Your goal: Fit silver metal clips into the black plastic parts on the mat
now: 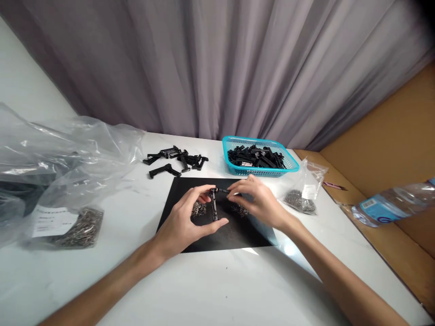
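My left hand (185, 222) is curled round an upright black plastic part (214, 206), thumb below and fingers above it. My right hand (256, 199) pinches a second black piece (224, 190) against the top of that part. Both hands hover over a black mat (234, 233) on the white table (204, 285). Two small heaps of metal springs, one (198, 209) left of the part and one (240, 209) right of it, lie on the mat.
A teal basket (260, 170) full of black parts stands behind the mat. Loose black parts (176, 159) lie at back left. A small bag of springs (301, 199) lies right, a bigger one (79, 228) left under clear plastic bags (57, 154). A water bottle (394, 203) rests on cardboard (401, 136).
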`<state>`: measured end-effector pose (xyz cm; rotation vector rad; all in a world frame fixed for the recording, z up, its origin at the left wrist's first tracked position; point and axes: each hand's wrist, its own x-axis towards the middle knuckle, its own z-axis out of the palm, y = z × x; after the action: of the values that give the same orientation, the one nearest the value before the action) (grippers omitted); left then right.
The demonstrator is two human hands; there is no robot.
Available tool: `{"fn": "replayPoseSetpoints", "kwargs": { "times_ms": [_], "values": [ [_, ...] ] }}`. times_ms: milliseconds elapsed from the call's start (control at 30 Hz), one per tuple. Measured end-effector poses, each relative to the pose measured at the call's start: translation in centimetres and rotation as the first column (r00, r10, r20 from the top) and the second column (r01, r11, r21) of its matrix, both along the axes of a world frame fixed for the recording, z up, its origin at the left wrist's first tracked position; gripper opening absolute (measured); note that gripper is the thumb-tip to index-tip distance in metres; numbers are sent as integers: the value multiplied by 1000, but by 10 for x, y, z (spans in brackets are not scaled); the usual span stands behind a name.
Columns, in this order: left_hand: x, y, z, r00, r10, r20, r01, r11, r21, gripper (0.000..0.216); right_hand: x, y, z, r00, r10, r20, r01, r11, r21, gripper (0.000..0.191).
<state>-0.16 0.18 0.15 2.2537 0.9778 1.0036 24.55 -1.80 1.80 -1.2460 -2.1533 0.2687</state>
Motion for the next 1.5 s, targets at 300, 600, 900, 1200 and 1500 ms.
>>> {"fn": "replayPoseSetpoints", "kwargs": {
  "times_ms": [300,600,900,1200,1500],
  "values": [
    [-3,3,-2,999,-35,1,35,999,8,62,31,101,31,910,-412,40,401,902,161,12],
    [-2,-1,-4,997,-78,-5,78,997,-11,66,23,59,7,917,-399,-19,380,857,347,24],
    [-1,0,-4,997,-67,-40,67,998,4,63,42,97,20,856,-517,-26,491,795,356,20],
    [0,0,-9,993,-103,-50,100,994,-51,67,-1,7,2,904,-270,-333,239,962,-133,17],
    [3,-6,-14,991,-119,-63,115,991,-70,67,-24,-25,-7,855,-178,-488,79,973,-215,19]
  ]
}}
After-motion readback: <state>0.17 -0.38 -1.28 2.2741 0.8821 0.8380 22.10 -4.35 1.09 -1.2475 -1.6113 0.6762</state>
